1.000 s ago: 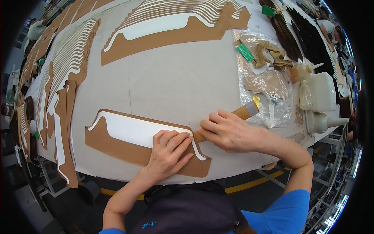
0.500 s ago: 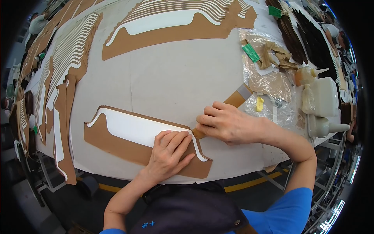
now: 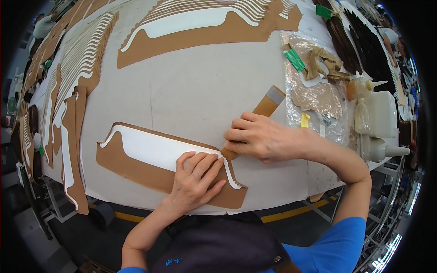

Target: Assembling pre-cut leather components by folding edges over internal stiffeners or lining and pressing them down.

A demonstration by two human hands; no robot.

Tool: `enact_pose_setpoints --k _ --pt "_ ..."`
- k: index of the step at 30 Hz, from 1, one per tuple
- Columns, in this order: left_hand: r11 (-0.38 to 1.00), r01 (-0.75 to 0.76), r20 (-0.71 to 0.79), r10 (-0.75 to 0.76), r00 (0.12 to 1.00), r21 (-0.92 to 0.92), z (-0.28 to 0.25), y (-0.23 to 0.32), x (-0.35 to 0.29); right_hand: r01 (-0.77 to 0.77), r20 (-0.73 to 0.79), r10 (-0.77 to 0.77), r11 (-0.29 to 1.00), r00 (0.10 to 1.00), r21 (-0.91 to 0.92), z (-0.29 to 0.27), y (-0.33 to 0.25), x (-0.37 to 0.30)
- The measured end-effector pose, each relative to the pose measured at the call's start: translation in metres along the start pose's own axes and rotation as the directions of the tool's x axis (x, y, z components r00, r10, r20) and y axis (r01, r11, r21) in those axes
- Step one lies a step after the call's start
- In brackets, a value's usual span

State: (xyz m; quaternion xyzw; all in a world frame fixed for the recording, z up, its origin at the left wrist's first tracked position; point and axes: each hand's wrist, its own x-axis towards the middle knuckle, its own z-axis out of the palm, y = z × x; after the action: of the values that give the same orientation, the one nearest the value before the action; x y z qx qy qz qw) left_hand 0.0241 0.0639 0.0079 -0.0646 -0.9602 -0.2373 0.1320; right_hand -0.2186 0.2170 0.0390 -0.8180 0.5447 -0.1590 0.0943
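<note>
A brown leather-like piece (image 3: pixel 132 167) with a white backing panel (image 3: pixel 152 150) lies before me, its far edge folded narrowly over the white. My left hand (image 3: pixel 195 179) rests on its right part, fingers laid flat and close together, with the fingertips at the white panel's upper right corner. Just beyond them, my right hand (image 3: pixel 259 139) is closed round a flat brown tool (image 3: pixel 266 104) with a grey end. The tool slants, grey end up and away, its lower tip touching or very near the folded edge. The piece's right edge shows small pleats along the curved white strip.
More brown and white pieces lie overlapped at the back (image 3: pixel 182 43) and the left (image 3: pixel 98 68). At the right are a clear plastic sheet (image 3: pixel 334 98) with brown scraps, a green tape piece (image 3: pixel 295 60), squeeze bottles (image 3: pixel 360 87) and a white container (image 3: pixel 381 113). Dark strips lie beyond.
My right hand has shifted slightly left and away, and the tool stands at a steeper slant, its grey end moved left and farther off. My left hand stays nearly in place.
</note>
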Motion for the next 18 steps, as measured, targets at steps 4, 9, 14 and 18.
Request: enact_pose_setpoints --k 4,9,14,18 --pt "0.999 0.008 0.016 -0.008 1.0 0.031 0.001 -0.001 -0.004 0.027 0.014 -0.027 0.999 1.0 0.022 -0.002 0.009 0.01" --pt "0.992 0.109 -0.038 -0.107 0.994 0.066 0.0 0.004 -0.006 0.085 0.056 -0.088 0.995 0.995 0.059 -0.004 0.018 0.017" --pt "0.983 0.143 -0.042 -0.139 0.989 0.114 -0.005 0.006 -0.009 0.11 0.058 -0.115 0.991 0.992 0.079 -0.005 0.025 0.029" --pt "0.977 0.189 -0.043 -0.186 0.982 0.094 -0.001 0.0 -0.019 0.14 0.064 -0.144 0.988 0.988 0.068 -0.002 0.029 0.038"
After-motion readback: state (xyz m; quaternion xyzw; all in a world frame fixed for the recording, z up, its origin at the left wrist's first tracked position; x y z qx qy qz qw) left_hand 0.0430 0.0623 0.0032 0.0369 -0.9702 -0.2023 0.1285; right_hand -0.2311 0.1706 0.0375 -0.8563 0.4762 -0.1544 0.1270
